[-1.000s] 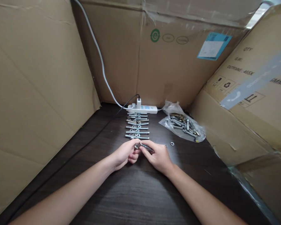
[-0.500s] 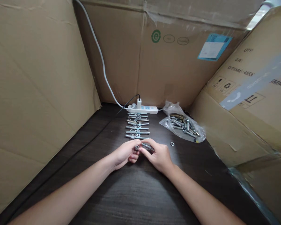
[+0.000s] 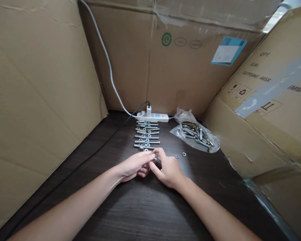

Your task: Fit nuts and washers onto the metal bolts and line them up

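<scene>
My left hand and my right hand meet at the middle of a dark wooden table, fingers pinched together around a metal bolt that is mostly hidden. Just beyond the fingertips lies a neat column of several bolts with nuts and washers. Two loose washers lie on the table to the right of my right hand.
A white power strip with a plugged charger and white cable sits at the back. A clear plastic bag of bolts lies at the back right. Cardboard boxes wall in the table on the left, back and right.
Both hands have shifted slightly forward toward the row of bolts. The bolt head that showed between the fingers is now mostly covered, and a second washer shows to the right.
</scene>
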A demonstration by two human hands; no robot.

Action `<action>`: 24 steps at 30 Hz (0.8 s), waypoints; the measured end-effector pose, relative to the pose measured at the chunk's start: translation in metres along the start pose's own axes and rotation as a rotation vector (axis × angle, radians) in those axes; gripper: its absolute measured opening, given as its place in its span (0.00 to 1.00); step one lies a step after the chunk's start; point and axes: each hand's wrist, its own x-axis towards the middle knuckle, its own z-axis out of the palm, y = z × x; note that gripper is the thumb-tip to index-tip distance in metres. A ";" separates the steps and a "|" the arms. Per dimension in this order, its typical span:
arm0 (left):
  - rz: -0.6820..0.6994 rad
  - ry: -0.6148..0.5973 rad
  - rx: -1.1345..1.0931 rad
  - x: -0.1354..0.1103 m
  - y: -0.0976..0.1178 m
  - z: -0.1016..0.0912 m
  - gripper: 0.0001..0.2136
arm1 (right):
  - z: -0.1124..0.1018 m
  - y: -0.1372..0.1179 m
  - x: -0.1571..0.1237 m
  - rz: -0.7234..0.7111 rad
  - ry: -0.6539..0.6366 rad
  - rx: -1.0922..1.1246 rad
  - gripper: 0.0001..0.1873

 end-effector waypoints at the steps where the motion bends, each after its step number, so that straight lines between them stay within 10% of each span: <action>1: -0.011 -0.019 0.037 -0.001 0.001 0.001 0.15 | 0.000 -0.001 0.000 -0.003 -0.007 -0.016 0.16; 7: -0.030 0.038 0.317 0.002 -0.001 0.004 0.13 | 0.002 -0.004 -0.001 -0.059 -0.034 -0.044 0.24; 13: 0.282 0.094 0.655 0.006 -0.001 0.000 0.12 | 0.002 -0.002 -0.001 -0.116 -0.017 0.003 0.29; 24: 0.123 0.232 1.009 -0.015 0.037 -0.054 0.15 | 0.011 0.021 0.007 -0.036 0.106 0.061 0.15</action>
